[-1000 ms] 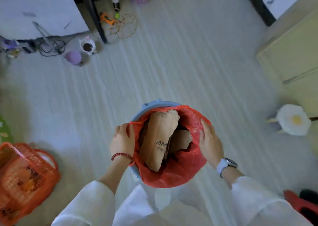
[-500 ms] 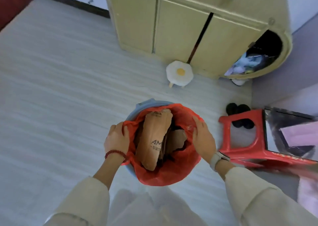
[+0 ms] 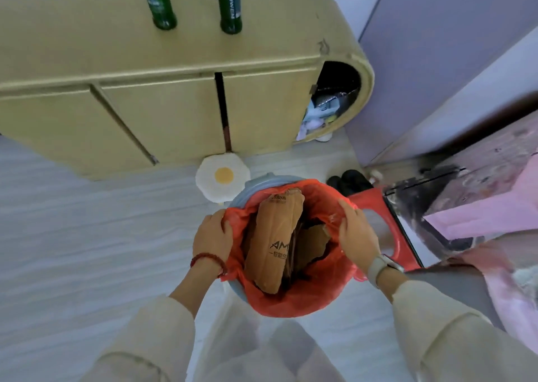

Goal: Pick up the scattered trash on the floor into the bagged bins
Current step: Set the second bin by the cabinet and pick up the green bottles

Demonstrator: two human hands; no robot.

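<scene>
Left hand (image 3: pixel 214 237) and right hand (image 3: pixel 358 231) closed on red bag (image 3: pixel 294 300) rim, cardboard (image 3: pixel 273 242) inside bin (image 3: pixel 253 185)

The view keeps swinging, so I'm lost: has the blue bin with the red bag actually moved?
Yes. The bin has come toward the cabinet; its rim now overlaps the egg-shaped stool, earlier clear of it.

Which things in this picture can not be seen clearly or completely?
Head view only:
- Bin: only a strip of blue rim shows; the red bag covers the rest.
- Bottom of the bag: hidden under the brown paper package and torn cardboard.
- Both green bottles: tops cut off by the upper edge.
- Left hand, right hand: fingertips hidden in bag folds.
</scene>
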